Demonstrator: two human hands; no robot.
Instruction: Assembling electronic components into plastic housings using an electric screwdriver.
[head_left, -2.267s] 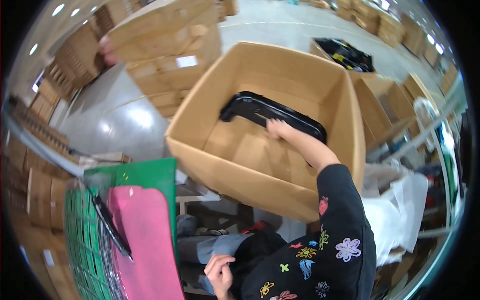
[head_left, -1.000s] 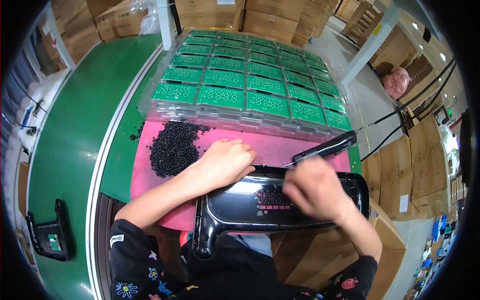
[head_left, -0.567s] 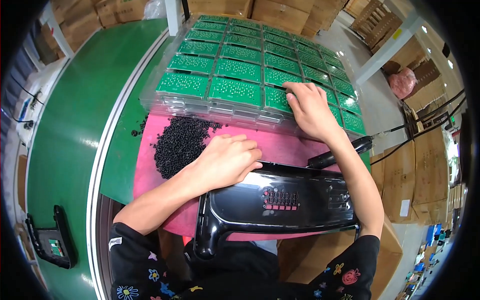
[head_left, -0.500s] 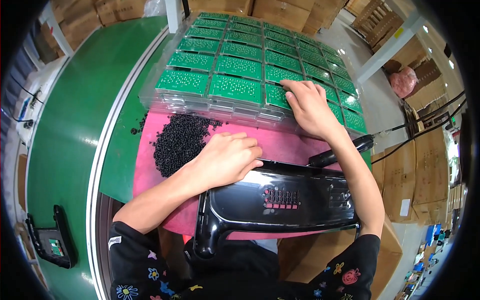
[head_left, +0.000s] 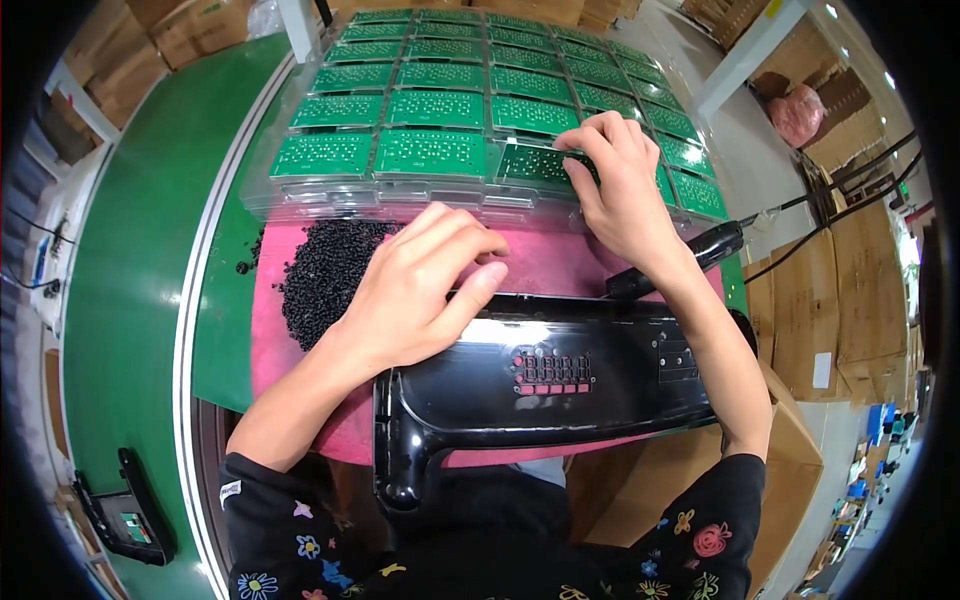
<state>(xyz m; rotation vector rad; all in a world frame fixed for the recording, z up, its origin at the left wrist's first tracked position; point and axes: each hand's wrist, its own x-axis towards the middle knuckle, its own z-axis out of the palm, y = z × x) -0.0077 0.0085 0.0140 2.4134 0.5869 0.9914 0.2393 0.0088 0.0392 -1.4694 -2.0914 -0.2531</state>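
Note:
My right hand point(head_left: 618, 185) pinches the right end of a green circuit board point(head_left: 533, 164), which is tilted up from its tray slot at the front row. Thumb and fingers close on its edge. Above the far left part of a glossy black plastic housing point(head_left: 480, 400), my left hand point(head_left: 425, 285) is raised with fingers bent, thumb apart and nothing in it. The housing has a grid of small cutouts in its middle and lies on a pink mat point(head_left: 550, 255). Rows of similar boards fill the clear plastic trays point(head_left: 350, 200), stacked at the far side.
Small black parts point(head_left: 330, 285) lie heaped on the mat at the left. A black corded tool point(head_left: 680, 262) rests beyond the housing, at the right. On the green belt point(head_left: 130, 300) sits another black housing point(head_left: 125, 515) with a board in it. Cardboard boxes point(head_left: 840, 320) stand at the right.
My right hand has lifted one board's edge out of the tray. My left hand has come off the housing's edge and its fingers have opened. The whole view has shifted slightly.

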